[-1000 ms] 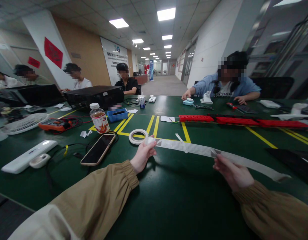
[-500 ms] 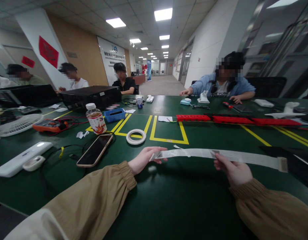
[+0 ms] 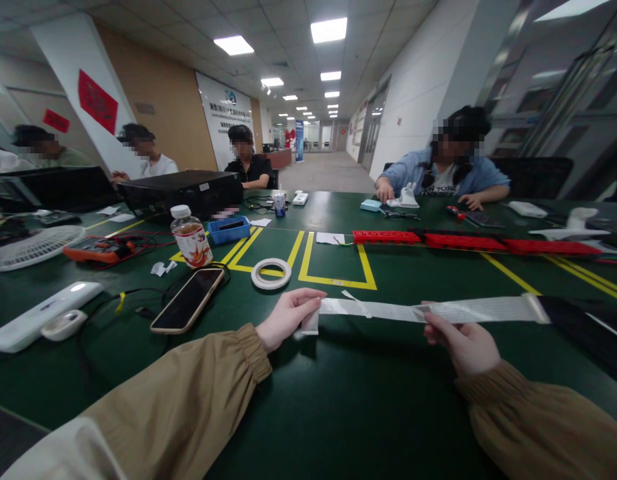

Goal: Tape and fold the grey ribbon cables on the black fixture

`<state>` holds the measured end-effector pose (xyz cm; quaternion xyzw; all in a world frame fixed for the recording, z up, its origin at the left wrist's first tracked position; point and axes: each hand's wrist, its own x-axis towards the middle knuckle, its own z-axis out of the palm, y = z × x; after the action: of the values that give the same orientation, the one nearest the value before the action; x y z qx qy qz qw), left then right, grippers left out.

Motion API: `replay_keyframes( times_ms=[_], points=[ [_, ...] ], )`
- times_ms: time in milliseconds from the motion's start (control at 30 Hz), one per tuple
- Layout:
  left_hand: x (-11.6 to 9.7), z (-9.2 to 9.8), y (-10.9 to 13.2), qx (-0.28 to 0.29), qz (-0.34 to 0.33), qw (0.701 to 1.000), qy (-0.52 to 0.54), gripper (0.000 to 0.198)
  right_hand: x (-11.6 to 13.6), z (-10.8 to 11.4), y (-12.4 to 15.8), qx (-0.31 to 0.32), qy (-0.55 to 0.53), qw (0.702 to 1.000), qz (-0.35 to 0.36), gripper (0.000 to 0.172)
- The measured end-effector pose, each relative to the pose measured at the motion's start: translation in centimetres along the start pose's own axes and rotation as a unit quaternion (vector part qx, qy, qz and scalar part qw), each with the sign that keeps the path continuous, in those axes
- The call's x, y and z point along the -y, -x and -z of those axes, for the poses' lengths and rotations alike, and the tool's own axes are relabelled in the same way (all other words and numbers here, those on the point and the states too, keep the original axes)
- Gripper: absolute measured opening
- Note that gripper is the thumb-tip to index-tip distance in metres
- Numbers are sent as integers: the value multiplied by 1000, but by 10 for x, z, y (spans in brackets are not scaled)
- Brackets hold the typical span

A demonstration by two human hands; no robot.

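A long white flat ribbon strip (image 3: 383, 310) stretches across the green table (image 3: 338, 413) in front of me. My left hand (image 3: 288, 317) pinches its left end, where the end folds down. My right hand (image 3: 461, 343) grips the strip further right, fingers closed on it. Beyond my right hand the strip runs on to a pale end piece (image 3: 535, 308) by a black object (image 3: 583, 327). Both sleeves are tan.
A roll of white tape (image 3: 271, 273) lies just beyond my left hand, a phone (image 3: 188, 300) and a drink bottle (image 3: 191, 237) to its left. Yellow floor-tape lines (image 3: 333, 280), red strips (image 3: 478, 241), a white device (image 3: 38, 317) and several seated people line the table.
The strip has been pulled nearer and now lies level. Its left end folds down under my left hand, and my right hand sits slightly higher on it.
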<state>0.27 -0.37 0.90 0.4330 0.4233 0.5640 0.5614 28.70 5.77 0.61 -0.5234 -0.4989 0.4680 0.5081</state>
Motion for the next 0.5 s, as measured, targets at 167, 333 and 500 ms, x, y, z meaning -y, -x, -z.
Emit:
replay_keyframes(
  times_ms=[167, 333, 500],
  points=[
    [1, 1, -1, -31, -24, 999, 2, 34, 5, -3, 5, 32, 42, 998, 35, 45],
    [0, 3, -2, -60, -32, 998, 19, 32, 7, -5, 12, 84, 182, 970, 140, 39],
    [1, 4, -4, -86, -47, 995, 26, 35, 10, -6, 16, 124, 200, 950, 204, 38]
  ],
)
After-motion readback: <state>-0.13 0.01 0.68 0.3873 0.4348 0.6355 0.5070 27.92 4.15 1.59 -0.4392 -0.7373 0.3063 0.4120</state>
